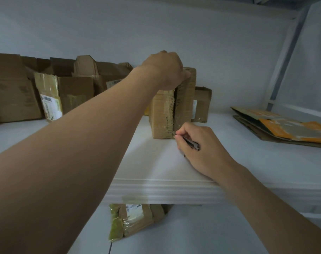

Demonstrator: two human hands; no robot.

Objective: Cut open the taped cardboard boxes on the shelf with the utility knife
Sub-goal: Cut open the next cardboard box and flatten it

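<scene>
Box (162, 114) is standing between the hands: left hand (165, 70) is gripping its top, right hand (202, 143) is holding knife (191, 143) at its base.

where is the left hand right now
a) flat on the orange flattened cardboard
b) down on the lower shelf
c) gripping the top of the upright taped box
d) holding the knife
c: the left hand is curled over the top of the upright taped box, while the right hand holds the utility knife at the box's lower corner.
</scene>
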